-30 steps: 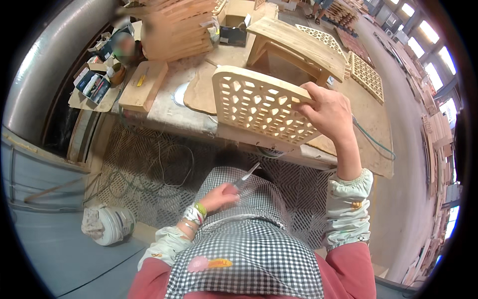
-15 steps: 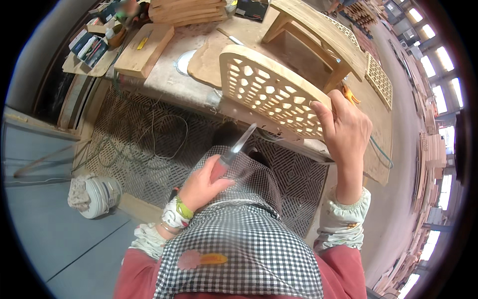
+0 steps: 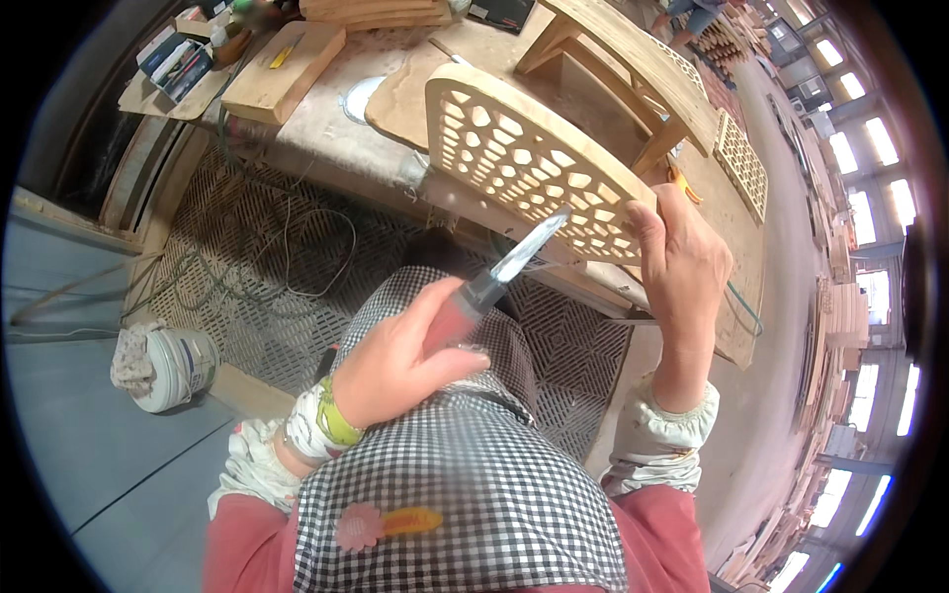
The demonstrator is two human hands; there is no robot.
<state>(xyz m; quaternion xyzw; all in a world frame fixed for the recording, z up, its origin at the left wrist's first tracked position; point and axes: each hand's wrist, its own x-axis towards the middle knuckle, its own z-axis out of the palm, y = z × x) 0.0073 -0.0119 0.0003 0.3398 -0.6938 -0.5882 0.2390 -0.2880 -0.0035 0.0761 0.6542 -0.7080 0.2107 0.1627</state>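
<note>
Knife [image 3: 486,289] has moved up closer to the holed board [image 3: 529,156], tilted at the table's [image 3: 331,138] front edge. I see left hand [image 3: 395,366] fingers wrapped around its handle, right hand [image 3: 692,252] fingers pinching the board's corner; best brace firmly, blade clear of thumb.

Bright windows [image 3: 843,154] stand beyond the pale workshop floor [image 3: 784,237].
</note>
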